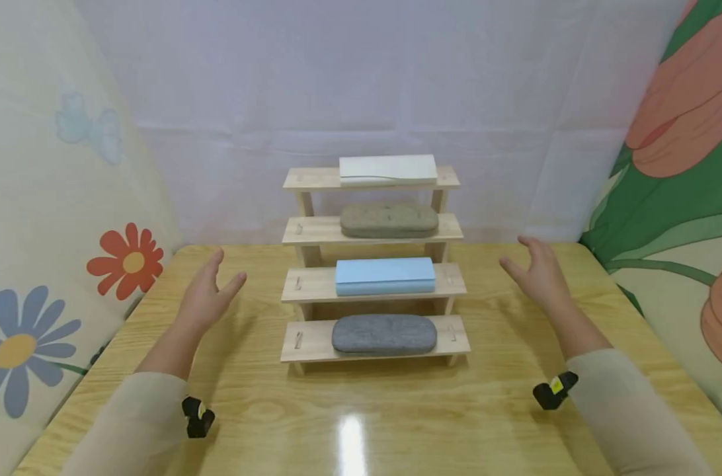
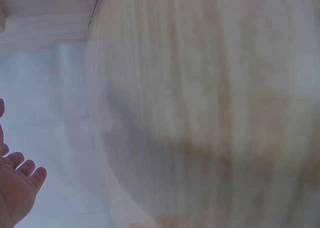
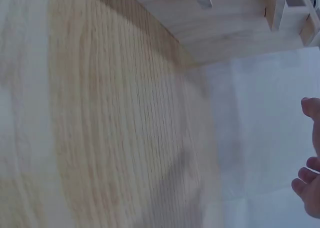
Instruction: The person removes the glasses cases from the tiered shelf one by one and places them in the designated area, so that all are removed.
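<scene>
Between my two hands stands a four-step wooden rack (image 1: pixel 307 284) with one case on each step. At the top is a white glasses case (image 1: pixel 387 170); below it sits an olive-grey one, a rounded case (image 1: pixel 389 220). Under that come a light blue glasses case (image 1: pixel 385 276) and, at the bottom, a dark grey fabric case (image 1: pixel 385 334). My left hand (image 1: pixel 207 294) hovers left of the rack, fingers relaxed and thumb apart, holding nothing. Over on the right side, my right hand (image 1: pixel 542 277) is held the same way, apart from the rack.
The rack stands on a glossy wood-grain table (image 1: pixel 266 416). Behind it hangs a white cloth (image 1: pixel 397 79). Flower-printed cloths border the left (image 1: pixel 34 198) and right sides. A small black device (image 1: pixel 198 416) is strapped at each wrist.
</scene>
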Demonstrator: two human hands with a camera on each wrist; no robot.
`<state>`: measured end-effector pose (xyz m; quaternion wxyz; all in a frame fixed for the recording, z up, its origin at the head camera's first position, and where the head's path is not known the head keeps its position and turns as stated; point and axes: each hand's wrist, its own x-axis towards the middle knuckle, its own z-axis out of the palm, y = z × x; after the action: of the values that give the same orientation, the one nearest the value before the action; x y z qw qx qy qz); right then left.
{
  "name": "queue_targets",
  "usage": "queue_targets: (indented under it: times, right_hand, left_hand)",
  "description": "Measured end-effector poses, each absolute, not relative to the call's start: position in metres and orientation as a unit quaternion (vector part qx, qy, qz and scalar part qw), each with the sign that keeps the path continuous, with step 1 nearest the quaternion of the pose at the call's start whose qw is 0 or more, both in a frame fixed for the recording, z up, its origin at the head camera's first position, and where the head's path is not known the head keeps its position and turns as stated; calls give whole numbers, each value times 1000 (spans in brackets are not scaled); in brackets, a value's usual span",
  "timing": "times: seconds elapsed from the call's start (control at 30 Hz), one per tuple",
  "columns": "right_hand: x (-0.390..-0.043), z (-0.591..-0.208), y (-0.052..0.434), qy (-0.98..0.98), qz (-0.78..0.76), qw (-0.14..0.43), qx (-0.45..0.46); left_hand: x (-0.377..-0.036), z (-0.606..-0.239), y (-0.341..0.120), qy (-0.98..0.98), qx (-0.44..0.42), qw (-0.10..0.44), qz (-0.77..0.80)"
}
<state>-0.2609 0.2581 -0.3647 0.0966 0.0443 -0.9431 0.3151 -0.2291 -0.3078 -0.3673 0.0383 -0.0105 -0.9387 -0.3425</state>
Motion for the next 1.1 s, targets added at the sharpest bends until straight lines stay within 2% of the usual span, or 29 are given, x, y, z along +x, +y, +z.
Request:
queue_targets:
  times: [0.33,0.6,1.1]
  right_hand:
    - [-236,-364,243,-928,360,81,56]
    - [-218,-365,229,-913,394,77,74]
    - [-193,-369,203,-885,435,101,131]
  left_hand:
    - [-201,-382,-290,-907,-23,1,-421]
    - [-183,-389,-276,-887,-31,30,-459]
    - [-153,-403,-237,-847,-21,6,-531]
